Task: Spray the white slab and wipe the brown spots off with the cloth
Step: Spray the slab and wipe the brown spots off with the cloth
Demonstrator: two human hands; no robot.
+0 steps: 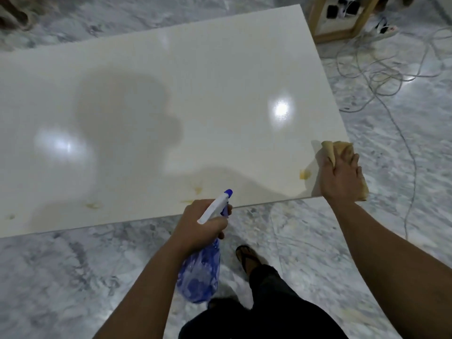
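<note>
A large glossy white slab (195, 81) fills most of the view. Faint brown spots (197, 188) lie along its near edge, with another brown spot (304, 174) near the right corner and more at the left (94, 205). My left hand (200, 225) grips a blue spray bottle (199, 272) by its white trigger head, its blue nozzle over the slab's near edge. My right hand (341, 178) presses a tan cloth (336, 146) flat on the slab's near right corner, just right of the corner spot.
Grey marble floor (73, 277) surrounds the slab. Loose white cables (381, 77) trail over the floor at right. A wooden frame with a power strip (340, 13) stands at the back right. My sandalled foot (247, 256) is below the slab's near edge.
</note>
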